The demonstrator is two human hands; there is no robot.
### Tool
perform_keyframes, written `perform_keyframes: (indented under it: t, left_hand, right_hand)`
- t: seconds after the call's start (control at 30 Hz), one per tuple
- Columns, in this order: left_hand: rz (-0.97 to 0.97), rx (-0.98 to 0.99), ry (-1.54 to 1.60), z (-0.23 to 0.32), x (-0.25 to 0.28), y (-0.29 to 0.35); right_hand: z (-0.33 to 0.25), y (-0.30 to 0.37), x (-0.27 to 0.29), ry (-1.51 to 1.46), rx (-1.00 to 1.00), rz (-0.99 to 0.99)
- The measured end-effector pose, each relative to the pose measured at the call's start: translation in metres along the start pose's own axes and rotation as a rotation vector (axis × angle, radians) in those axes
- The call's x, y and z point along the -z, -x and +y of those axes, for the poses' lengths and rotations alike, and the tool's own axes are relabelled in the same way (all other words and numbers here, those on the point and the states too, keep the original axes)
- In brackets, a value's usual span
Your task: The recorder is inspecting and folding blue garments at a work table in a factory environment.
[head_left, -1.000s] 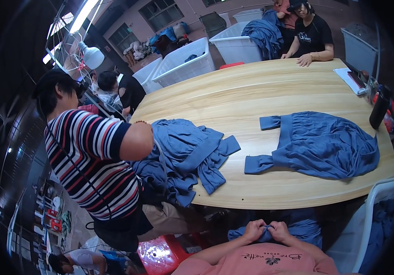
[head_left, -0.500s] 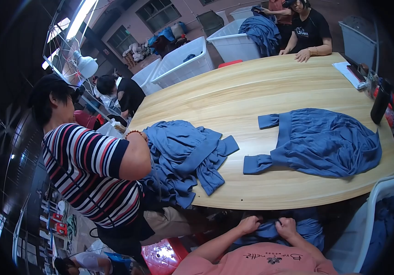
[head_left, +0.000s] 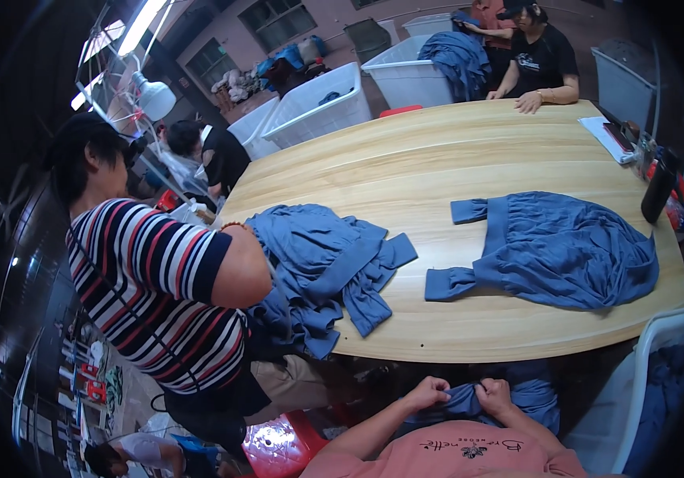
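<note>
A blue garment point(head_left: 535, 396) lies bunched over my lap, below the table's near edge. My right hand point(head_left: 495, 396) is closed round a fold of it. To the left, my left hand point(head_left: 428, 393) is pinched at the cloth's edge; what its fingertips hold is too small to make out. On the table, a blue long-sleeved garment point(head_left: 569, 251) lies spread, its cuffs and ribbed hem toward the left. Left of it is a heap of blue garments point(head_left: 310, 251), at which a co-worker in a striped shirt point(head_left: 151, 263) stands.
The wooden table point(head_left: 390, 163) curves in front of me. A white bin point(head_left: 637, 382) with blue cloth stands close on my right, a red stool point(head_left: 286, 442) at my lower left. A black bottle point(head_left: 660, 185) and papers point(head_left: 605, 139) sit at the table's right. Another person point(head_left: 541, 60) leans at the far edge.
My left hand has shifted slightly left, and its fingers have turned into a pinch. My right hand stays closed on the cloth. The striped-shirt co-worker's arm has moved slightly.
</note>
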State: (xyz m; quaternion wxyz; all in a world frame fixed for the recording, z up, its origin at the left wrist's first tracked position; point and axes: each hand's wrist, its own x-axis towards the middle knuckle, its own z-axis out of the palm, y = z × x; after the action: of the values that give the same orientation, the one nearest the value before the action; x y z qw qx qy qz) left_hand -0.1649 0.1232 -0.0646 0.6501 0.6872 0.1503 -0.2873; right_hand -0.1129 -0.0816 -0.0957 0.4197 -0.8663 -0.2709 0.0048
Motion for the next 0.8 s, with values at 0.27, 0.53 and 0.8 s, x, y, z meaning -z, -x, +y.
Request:
perform_keyframes:
  t: [0.27, 0.53, 0.8]
  left_hand:
    - [0.036, -0.119, -0.119, -0.001, -0.004, 0.001]
    - [0.215, -0.176, -0.352, -0.006, -0.02, -0.011]
    - [0.247, -0.154, -0.575, -0.004, -0.025, -0.017]
  right_hand:
    - [-0.022, -0.007, 0.019, 0.059, 0.061, -0.261]
    - [-0.022, -0.016, 0.006, -0.136, 0.153, -0.35]
    - [-0.02, -0.009, 0.003, -0.444, 0.045, -0.316]
